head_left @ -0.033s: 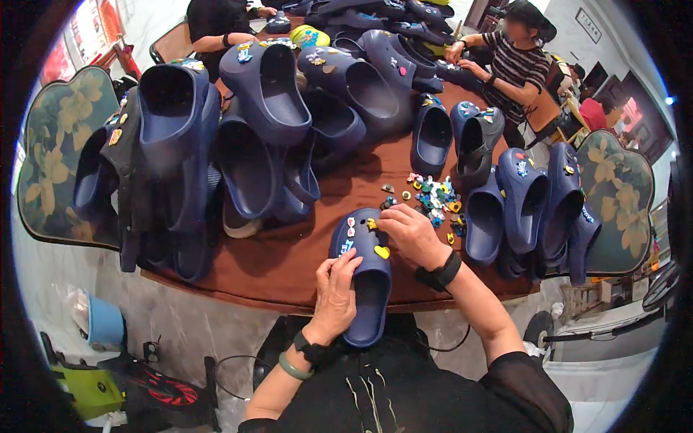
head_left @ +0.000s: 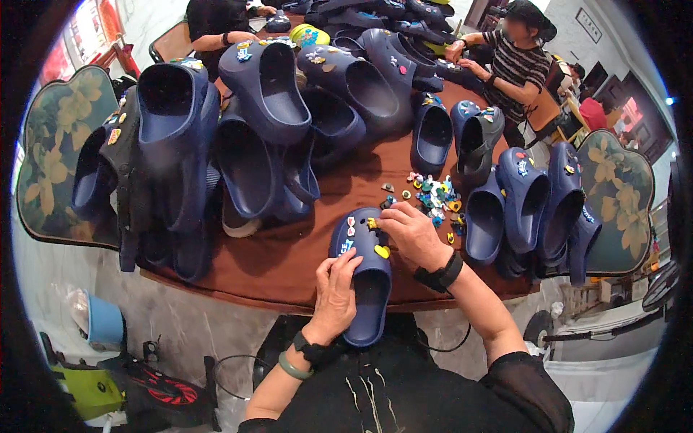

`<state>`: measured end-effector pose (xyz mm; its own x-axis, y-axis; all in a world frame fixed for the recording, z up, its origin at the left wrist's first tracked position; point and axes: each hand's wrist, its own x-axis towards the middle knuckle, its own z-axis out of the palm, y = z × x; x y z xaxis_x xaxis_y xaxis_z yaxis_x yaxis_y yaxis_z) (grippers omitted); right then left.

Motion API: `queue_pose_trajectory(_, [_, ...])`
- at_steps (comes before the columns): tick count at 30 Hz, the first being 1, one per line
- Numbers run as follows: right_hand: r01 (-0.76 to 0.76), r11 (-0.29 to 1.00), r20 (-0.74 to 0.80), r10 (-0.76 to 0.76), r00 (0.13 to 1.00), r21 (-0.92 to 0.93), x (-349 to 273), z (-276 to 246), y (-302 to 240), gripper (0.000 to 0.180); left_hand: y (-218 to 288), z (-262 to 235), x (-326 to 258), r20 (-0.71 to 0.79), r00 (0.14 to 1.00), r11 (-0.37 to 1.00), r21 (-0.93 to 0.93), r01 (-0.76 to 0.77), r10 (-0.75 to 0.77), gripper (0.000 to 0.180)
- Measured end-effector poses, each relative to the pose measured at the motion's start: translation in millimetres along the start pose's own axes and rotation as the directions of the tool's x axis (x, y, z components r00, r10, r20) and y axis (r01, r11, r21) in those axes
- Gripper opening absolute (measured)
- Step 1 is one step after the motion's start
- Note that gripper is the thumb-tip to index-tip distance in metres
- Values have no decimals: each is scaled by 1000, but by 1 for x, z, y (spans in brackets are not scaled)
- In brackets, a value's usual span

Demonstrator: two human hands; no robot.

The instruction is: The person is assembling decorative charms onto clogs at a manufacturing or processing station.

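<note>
A navy clog (head_left: 369, 307) lies at the table's near edge, its toe pointing away from me and its heel toward my body. My left hand (head_left: 336, 292) is closed on the clog's left side, where the upper meets the opening. At the toe, my right hand (head_left: 413, 232) pinches a small yellow shoe charm (head_left: 372, 224) against the upper, beside a bare hole. White and red charms (head_left: 351, 226), a blue-and-white charm and a yellow heart-shaped charm (head_left: 382, 252) sit on the same upper. My left fingers partly cover the blue-and-white one.
Loose colourful charms (head_left: 437, 198) are heaped on the brown tablecloth (head_left: 346, 184) beyond my right hand. Navy clogs (head_left: 245, 169) are stacked at left, with more clogs (head_left: 523, 187) at right. Two people work across the table. A blue bucket (head_left: 105, 317) stands on the floor at left.
</note>
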<state>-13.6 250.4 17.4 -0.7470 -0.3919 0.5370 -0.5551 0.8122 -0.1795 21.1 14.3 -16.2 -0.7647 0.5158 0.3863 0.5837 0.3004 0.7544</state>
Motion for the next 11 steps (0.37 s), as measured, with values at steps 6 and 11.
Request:
queue_pose_trajectory(6, [96, 913, 252, 8, 968, -397, 8, -7, -18, 30, -1, 1, 1, 3, 1000, 1000, 18, -10, 10, 68])
queue_pose_trajectory(11, [7, 959, 293, 79, 953, -284, 12, -10, -18, 23, 2, 1, 3, -20, 1000, 998, 62, -23, 24, 66])
